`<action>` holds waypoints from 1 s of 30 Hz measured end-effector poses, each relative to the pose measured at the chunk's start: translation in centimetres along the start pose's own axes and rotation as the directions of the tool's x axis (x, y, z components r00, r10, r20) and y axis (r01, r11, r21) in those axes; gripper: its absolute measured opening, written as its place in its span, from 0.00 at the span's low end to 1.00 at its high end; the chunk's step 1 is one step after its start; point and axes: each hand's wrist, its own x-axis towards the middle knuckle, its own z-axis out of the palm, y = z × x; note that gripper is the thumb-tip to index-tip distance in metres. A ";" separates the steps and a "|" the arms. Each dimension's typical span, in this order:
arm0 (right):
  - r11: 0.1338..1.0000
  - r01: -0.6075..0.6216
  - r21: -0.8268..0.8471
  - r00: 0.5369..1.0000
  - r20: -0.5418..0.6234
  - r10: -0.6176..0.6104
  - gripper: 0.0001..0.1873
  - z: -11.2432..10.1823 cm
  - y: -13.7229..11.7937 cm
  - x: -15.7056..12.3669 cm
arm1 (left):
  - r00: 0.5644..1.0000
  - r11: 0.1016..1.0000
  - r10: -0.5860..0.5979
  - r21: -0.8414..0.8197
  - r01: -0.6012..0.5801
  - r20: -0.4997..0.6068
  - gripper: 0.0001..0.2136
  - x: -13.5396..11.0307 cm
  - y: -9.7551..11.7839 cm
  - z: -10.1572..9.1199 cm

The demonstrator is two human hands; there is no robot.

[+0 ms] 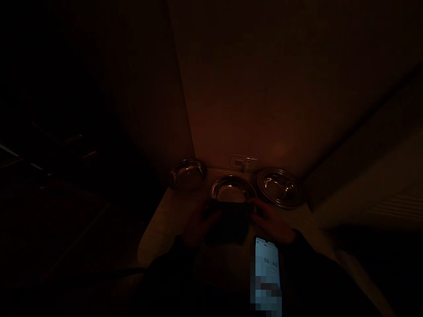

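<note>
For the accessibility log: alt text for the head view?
In a very dark room, both hands, left hand and right hand, hold a dark flat object over a pale counter. Three metal plates sit beyond by the wall; a lit phone lies nearer.

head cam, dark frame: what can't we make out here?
- Dark object held between left hand and right hand: too dim to tell what it is.
- Phone: lower screen blurred, bottom cut off by the frame edge.
- Left third of the view: in shadow, only faint streaks.
- Wall plate behind the middle dish: too small to read.
</note>
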 end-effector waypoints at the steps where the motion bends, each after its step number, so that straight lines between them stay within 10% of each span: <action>1: 1.000 -0.018 0.025 1.000 0.003 0.018 0.15 0.0 0.0 -0.1 | 0.999 0.999 -0.037 -0.024 0.037 0.022 0.20 0.0 -0.1 0.1; 18: 0.997 -0.029 0.072 0.941 0.338 0.003 0.23 0.9 0.6 0.3 | 0.979 0.998 -0.065 0.029 0.061 0.195 0.16 -0.1 0.4 0.8; 25: 0.946 -0.267 0.185 0.958 -0.055 0.281 0.27 -1.0 1.3 1.0 | 0.967 0.979 -0.186 -0.121 0.166 -0.177 0.21 2.1 -2.6 -1.3; 30: 0.955 -0.269 0.124 0.901 -0.317 0.295 0.24 -2.5 1.1 1.5 | 0.949 0.973 -0.213 -0.135 0.185 -0.233 0.18 4.0 -4.5 -0.6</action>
